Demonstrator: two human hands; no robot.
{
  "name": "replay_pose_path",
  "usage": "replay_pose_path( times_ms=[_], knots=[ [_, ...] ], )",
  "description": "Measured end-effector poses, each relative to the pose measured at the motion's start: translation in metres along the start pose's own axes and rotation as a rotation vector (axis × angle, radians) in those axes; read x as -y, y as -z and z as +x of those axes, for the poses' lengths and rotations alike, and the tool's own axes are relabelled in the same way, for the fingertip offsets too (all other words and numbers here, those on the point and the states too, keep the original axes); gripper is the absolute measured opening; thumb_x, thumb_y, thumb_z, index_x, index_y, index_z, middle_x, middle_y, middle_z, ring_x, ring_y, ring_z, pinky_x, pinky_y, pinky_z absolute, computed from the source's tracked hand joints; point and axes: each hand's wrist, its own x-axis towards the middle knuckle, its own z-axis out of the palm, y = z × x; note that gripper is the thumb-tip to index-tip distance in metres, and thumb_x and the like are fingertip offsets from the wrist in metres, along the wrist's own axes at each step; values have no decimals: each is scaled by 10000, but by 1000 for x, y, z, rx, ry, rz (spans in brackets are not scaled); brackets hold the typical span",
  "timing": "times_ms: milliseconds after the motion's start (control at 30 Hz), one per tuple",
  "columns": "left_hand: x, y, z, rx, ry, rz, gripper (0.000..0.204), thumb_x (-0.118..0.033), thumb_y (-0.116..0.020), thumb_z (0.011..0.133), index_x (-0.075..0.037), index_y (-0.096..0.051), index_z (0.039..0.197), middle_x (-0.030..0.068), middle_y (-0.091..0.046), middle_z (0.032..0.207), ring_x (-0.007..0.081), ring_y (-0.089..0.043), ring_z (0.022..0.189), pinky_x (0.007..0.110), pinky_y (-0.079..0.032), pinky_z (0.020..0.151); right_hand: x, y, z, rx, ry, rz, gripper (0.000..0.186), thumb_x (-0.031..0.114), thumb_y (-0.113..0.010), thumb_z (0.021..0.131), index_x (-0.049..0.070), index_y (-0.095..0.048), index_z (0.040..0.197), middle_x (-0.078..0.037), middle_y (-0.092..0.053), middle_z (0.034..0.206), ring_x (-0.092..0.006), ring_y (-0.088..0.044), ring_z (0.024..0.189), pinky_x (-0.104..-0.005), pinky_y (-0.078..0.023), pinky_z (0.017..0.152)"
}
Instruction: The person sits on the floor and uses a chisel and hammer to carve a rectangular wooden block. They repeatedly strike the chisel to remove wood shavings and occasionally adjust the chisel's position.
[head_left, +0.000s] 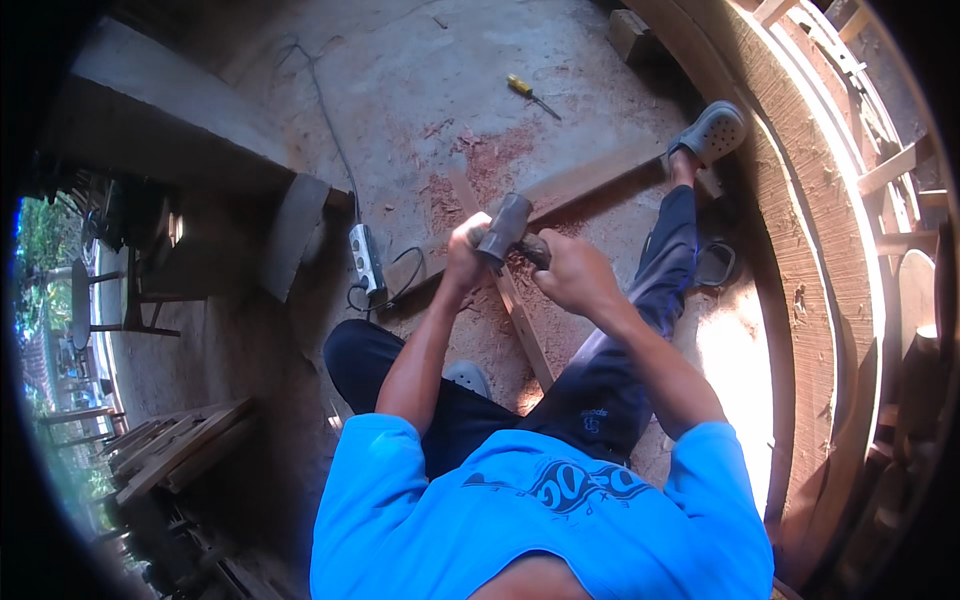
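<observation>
My right hand [577, 272] is wrapped round the short handle of a hammer with a heavy grey metal head [510, 224]. The head is over my left hand [466, 252], which is closed; whatever it grips is hidden behind the hammer. Below both hands, a narrow wooden strip [522, 325] slants between my legs, crossing a longer wooden beam [600, 178] on the floor. Reddish wood chips [490, 160] are scattered round the strip's far end.
A yellow-handled screwdriver [532, 95] lies farther off on the concrete floor. To the left is a white power strip [366, 262] with its cable. A thick wooden slab [810, 300] stands along the right, and a large timber [185, 95] at the far left.
</observation>
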Motion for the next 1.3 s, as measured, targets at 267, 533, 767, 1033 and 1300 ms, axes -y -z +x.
replay_pose_path(
  times_ms=[267,533,767,1033,1300],
  knots=[
    [-15,-1,23,-21,-33,0,245,-22,-799,832,-63,-559,813,-38,-554,772,60,-538,716,257,-461,624,55,107,-57,-317,328,580,382,40,-688,796,-36,-636,1167,-212,-724,915,-265,-752,892,-355,-558,783],
    [-3,3,6,21,-111,200,163,-12,-712,862,-32,-688,1022,37,-685,941,115,-643,854,282,-516,747,34,9,14,-131,169,-19,281,80,-697,773,-14,-601,1019,-252,-702,781,-397,-738,744,-494,-584,653],
    [0,26,52,-66,167,-412,144,-154,-725,935,-49,-644,990,26,-662,893,109,-649,803,276,-541,718,39,24,1,-122,157,129,348,60,-674,798,20,-666,1145,-264,-721,898,-422,-717,848,-484,-561,789],
    [-28,2,22,-32,-16,-53,183,-87,-746,915,-23,-579,877,-14,-582,814,83,-602,795,260,-530,706,91,114,-32,-481,549,655,362,38,-774,769,-6,-653,1107,-101,-703,798,-153,-685,729,-321,-548,698],
    [-18,-4,-7,96,-46,175,168,-60,-785,853,-24,-627,894,-28,-603,802,76,-582,758,278,-511,679,25,-6,16,28,101,174,336,138,-667,806,32,-630,1122,-271,-708,857,-453,-704,789,-542,-569,758]
  ],
)
